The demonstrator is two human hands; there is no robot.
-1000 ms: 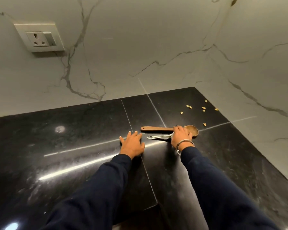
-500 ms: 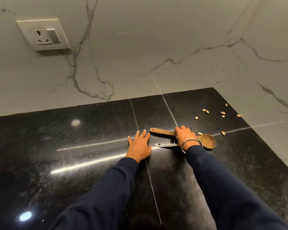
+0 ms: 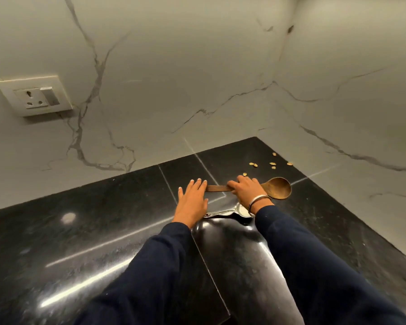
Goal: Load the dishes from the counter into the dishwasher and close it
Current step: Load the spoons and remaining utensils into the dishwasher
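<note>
At centre frame, the right hand rests on the wooden spoon, fingers curled over its handle on the black desk. The left hand lies flat, fingers straight, touching the handle's end. A metal spoon lies just below the hands.

- Wooden spoon: brown, flat on the black counter, round bowl pointing right, handle leftward.
- Metal spoon: shiny, lying just nearer, partly hidden.
</note>
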